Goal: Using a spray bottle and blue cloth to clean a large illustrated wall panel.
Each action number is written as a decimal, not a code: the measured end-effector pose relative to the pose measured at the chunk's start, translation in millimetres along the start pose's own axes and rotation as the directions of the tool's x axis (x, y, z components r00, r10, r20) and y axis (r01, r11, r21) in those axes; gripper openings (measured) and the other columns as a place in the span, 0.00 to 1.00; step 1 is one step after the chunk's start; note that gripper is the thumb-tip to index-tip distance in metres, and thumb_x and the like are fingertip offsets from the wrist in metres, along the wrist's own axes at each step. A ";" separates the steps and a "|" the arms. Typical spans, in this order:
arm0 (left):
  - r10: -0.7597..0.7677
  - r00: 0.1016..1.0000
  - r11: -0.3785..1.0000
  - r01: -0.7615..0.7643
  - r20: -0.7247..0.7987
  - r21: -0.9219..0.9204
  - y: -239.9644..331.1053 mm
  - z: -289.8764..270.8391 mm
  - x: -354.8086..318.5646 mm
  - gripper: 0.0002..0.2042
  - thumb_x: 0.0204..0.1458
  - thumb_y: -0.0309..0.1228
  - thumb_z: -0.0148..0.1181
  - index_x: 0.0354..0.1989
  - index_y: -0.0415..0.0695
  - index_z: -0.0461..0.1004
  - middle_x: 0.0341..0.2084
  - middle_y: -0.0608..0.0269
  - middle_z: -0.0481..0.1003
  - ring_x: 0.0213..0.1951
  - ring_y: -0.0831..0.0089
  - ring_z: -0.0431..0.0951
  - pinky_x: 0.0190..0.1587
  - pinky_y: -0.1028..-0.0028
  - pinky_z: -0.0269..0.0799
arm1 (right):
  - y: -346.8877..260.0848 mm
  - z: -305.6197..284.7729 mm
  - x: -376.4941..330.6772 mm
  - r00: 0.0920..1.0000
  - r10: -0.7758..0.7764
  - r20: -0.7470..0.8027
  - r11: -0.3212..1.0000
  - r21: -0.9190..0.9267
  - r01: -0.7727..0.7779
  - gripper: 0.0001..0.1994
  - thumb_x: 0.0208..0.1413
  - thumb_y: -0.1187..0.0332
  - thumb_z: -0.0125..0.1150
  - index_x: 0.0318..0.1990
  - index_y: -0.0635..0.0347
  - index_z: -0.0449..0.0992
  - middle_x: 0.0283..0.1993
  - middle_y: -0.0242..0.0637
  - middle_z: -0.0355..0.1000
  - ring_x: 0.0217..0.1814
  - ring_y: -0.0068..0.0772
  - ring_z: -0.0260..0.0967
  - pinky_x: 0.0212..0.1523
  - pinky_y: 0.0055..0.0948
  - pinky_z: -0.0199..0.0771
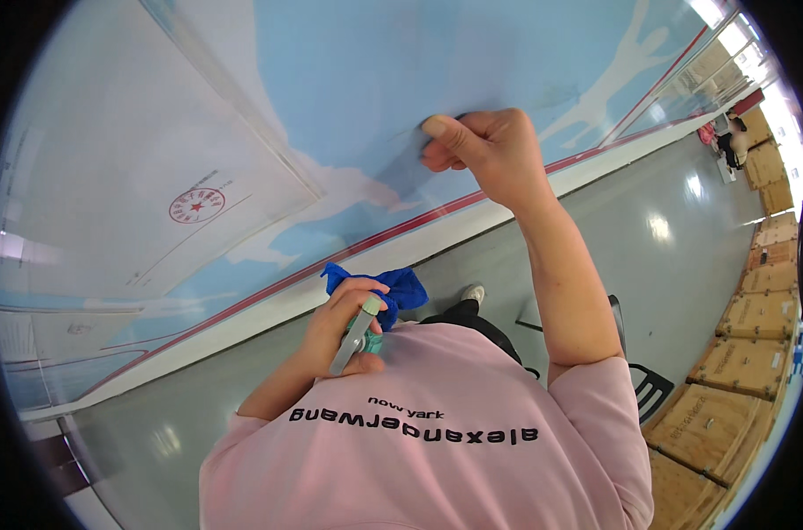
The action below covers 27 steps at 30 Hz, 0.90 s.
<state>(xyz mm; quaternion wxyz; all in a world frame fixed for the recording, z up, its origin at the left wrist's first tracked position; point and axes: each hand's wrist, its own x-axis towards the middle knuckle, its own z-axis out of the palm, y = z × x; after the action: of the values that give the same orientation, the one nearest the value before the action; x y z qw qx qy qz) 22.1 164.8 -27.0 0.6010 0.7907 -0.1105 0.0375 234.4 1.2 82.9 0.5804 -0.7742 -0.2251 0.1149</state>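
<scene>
From my far-off seat, I see the left hand (346, 327) wrapped snugly around a small green and grey thing, which looks like a spray bottle (352, 343), and a bright blue cloth (407, 288) is bunched up by the same fingers. Both are close in front of the pink shirt (428, 468), low and near the foot of the big blue and white wall board (348, 79). The right hand (485, 150) is up at the board, with its fingers curled in and the thumb close to them, so that grip is narrow. I can't tell if it pinches some tiny thing, or if the fingers really touch the board. I think the cloth is soft, floppy and very light, so a loose grab in the middle should do, and it shouldn't break. The bottle looks hard and fairly light (I can't see how full it is), and I'd guess wet plastic could get slippery. The best place to hold it would be just under the top, with a finger free for the trigger part. The board looks flat, stiff and shiny, so skin may slide on it, and there's no edge near the right hand to grab.
</scene>
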 end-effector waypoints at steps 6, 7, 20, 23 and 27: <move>-0.003 0.999 1.000 0.004 0.045 -0.014 -2.9 -3.9 -0.5 0.32 0.35 0.57 0.68 0.41 0.43 0.69 0.46 0.52 0.69 0.31 0.69 0.75 0.31 0.74 0.70 | 11.1 13.1 4.4 0.998 -0.040 0.043 0.997 -0.070 0.043 0.17 0.52 0.59 0.62 0.24 0.68 0.79 0.22 0.39 0.76 0.25 0.26 0.74 0.31 0.24 0.73; -0.001 0.999 1.000 0.001 0.045 -0.009 -2.8 -3.8 -1.0 0.33 0.35 0.57 0.68 0.42 0.43 0.69 0.46 0.52 0.69 0.30 0.69 0.75 0.31 0.74 0.70 | 11.4 13.6 5.5 0.997 -0.069 0.038 0.993 -0.088 0.072 0.17 0.51 0.60 0.62 0.23 0.68 0.79 0.21 0.39 0.76 0.24 0.26 0.74 0.29 0.24 0.73; -0.017 0.998 0.999 0.019 -0.064 0.039 10.6 13.0 -5.0 0.35 0.36 0.59 0.67 0.43 0.42 0.68 0.48 0.52 0.67 0.29 0.71 0.75 0.32 0.74 0.71 | 3.8 -14.3 14.9 0.996 -0.083 0.033 0.982 -0.166 0.087 0.21 0.49 0.55 0.64 0.17 0.66 0.77 0.16 0.35 0.72 0.16 0.25 0.66 0.22 0.24 0.68; -0.063 0.996 0.998 0.063 -0.068 -0.007 10.0 13.2 -4.8 0.35 0.36 0.58 0.67 0.43 0.42 0.68 0.48 0.52 0.67 0.29 0.72 0.75 0.33 0.74 0.71 | 3.0 -11.1 16.1 0.998 -0.036 -0.055 0.976 -0.215 0.023 0.23 0.48 0.53 0.65 0.14 0.65 0.76 0.13 0.34 0.70 0.12 0.24 0.61 0.18 0.23 0.63; -0.019 0.998 1.000 0.019 -0.066 -0.003 -3.5 11.3 -4.8 0.34 0.36 0.58 0.67 0.44 0.42 0.68 0.48 0.52 0.66 0.29 0.73 0.75 0.33 0.74 0.70 | 9.9 -10.8 13.5 0.988 -0.149 -0.031 0.968 -0.208 0.139 0.21 0.48 0.55 0.65 0.16 0.65 0.77 0.14 0.36 0.71 0.13 0.24 0.63 0.17 0.25 0.64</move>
<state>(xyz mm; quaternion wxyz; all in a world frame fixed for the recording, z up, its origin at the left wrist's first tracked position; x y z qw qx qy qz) 17.4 155.6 -34.3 0.6057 0.7893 -0.0831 0.0576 253.0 -3.6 77.9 0.5094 -0.8138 -0.2780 0.0308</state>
